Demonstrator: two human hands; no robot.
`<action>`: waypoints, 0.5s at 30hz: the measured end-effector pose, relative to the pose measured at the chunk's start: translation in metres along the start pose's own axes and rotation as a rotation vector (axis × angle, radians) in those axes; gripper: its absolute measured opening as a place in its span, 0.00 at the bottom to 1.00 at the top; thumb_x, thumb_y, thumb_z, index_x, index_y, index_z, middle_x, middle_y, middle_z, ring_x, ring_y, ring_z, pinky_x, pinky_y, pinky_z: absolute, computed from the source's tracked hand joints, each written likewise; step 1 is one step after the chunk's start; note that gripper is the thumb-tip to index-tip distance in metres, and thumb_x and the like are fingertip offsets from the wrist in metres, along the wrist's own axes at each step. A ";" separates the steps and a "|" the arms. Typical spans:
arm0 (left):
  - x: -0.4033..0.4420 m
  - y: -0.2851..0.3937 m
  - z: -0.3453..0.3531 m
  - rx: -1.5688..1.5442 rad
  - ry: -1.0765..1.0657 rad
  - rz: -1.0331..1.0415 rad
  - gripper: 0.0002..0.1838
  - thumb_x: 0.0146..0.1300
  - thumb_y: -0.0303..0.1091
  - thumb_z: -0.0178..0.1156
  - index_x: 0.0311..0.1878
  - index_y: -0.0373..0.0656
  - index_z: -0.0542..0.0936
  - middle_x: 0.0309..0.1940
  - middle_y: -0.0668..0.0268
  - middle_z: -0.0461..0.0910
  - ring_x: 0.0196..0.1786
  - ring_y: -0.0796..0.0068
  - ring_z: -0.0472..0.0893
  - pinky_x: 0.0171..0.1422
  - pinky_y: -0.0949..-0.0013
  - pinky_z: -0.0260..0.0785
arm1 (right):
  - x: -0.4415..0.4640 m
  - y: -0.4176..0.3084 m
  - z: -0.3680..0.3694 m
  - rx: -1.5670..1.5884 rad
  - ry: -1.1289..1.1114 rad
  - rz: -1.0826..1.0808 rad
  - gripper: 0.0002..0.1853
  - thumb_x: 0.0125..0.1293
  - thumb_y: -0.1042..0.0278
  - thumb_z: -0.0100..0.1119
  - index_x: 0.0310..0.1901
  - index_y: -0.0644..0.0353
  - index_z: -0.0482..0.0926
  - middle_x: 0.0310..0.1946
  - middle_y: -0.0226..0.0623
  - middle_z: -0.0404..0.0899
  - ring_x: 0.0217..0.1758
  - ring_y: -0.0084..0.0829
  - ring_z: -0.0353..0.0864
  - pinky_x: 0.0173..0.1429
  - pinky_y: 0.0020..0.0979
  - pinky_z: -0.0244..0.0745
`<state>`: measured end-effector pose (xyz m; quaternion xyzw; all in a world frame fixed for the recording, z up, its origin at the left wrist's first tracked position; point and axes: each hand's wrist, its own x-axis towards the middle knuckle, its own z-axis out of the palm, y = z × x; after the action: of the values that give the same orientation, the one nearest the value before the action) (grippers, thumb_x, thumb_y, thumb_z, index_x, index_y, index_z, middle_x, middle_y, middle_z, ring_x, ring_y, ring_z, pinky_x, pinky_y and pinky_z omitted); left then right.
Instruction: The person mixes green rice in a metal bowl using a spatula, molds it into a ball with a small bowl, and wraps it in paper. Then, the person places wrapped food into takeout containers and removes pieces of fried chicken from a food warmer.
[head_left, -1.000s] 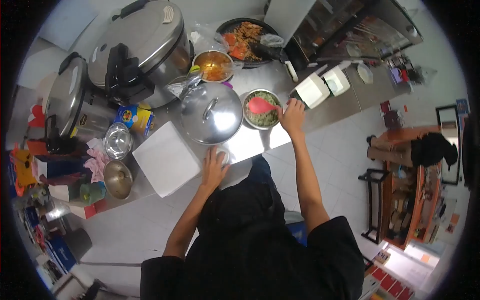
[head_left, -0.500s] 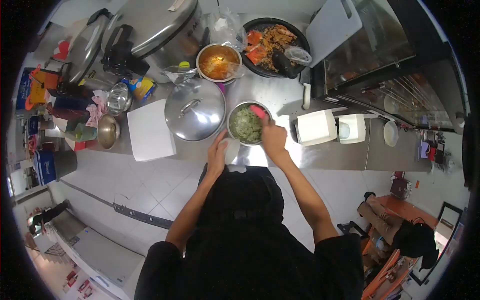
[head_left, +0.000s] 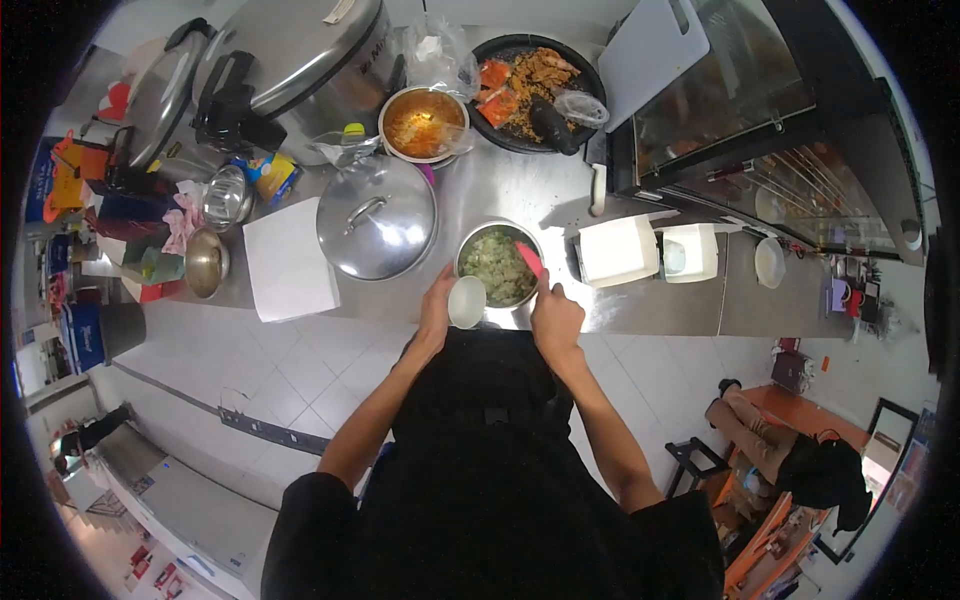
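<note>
A round metal bowl (head_left: 499, 224) stands near the counter's front edge, holding a pale green chopped mixture (head_left: 493, 266). My left hand (head_left: 435, 312) grips a small pale cup (head_left: 467, 303) at the bowl's lower left; its opening faces up toward the camera. From the right, my right hand (head_left: 557, 318) is closed around a red utensil (head_left: 529, 259), whose red part reaches over the mixture. Whether it is a spoon or a spatula I cannot make out. Left of the bowl lies a large metal lid (head_left: 377, 217).
Behind are a pot of orange-red liquid (head_left: 423, 125) and a black dish (head_left: 487, 124) with brown food and a pestle. White containers (head_left: 618, 251) stand to the right, white sheets (head_left: 290, 262) to the left. A big pressure cooker (head_left: 300, 60) fills the back left. A person (head_left: 815, 470) sits at lower right.
My right hand has moved down and slightly right with the red utensil. The small cup has turned so its opening shows more. The whole view has shifted slightly.
</note>
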<state>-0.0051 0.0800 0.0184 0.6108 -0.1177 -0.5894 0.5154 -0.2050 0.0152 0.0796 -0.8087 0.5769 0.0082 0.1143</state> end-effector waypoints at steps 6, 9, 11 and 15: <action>-0.012 0.027 0.024 -0.026 -0.104 -0.191 0.40 0.71 0.53 0.42 0.80 0.41 0.49 0.75 0.59 0.62 0.72 0.66 0.68 0.70 0.61 0.67 | 0.005 -0.017 0.042 0.218 -0.007 0.039 0.16 0.70 0.68 0.52 0.57 0.61 0.74 0.28 0.49 0.83 0.25 0.51 0.83 0.28 0.49 0.78; -0.010 0.027 0.024 -0.138 -0.166 -0.243 0.40 0.72 0.54 0.40 0.80 0.42 0.48 0.76 0.61 0.61 0.72 0.66 0.68 0.69 0.59 0.69 | -0.014 -0.018 0.016 0.191 0.051 -0.133 0.17 0.62 0.74 0.55 0.53 0.64 0.73 0.30 0.49 0.83 0.24 0.49 0.84 0.25 0.47 0.78; -0.010 0.026 0.025 -0.092 -0.112 -0.229 0.38 0.72 0.54 0.38 0.80 0.44 0.50 0.75 0.63 0.62 0.72 0.65 0.69 0.68 0.57 0.71 | -0.005 -0.014 -0.001 0.145 0.076 -0.002 0.16 0.61 0.74 0.56 0.52 0.64 0.74 0.30 0.50 0.83 0.24 0.48 0.84 0.24 0.46 0.77; -0.003 0.012 0.023 -0.133 -0.128 -0.210 0.36 0.72 0.55 0.41 0.79 0.48 0.56 0.66 0.62 0.73 0.61 0.67 0.79 0.58 0.57 0.77 | 0.022 0.000 0.033 0.055 0.008 0.024 0.17 0.63 0.72 0.55 0.54 0.61 0.73 0.29 0.48 0.83 0.23 0.48 0.83 0.24 0.46 0.77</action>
<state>-0.0198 0.0652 0.0344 0.5453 -0.0465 -0.6843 0.4819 -0.1934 0.0008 0.0443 -0.7982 0.5873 -0.0096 0.1338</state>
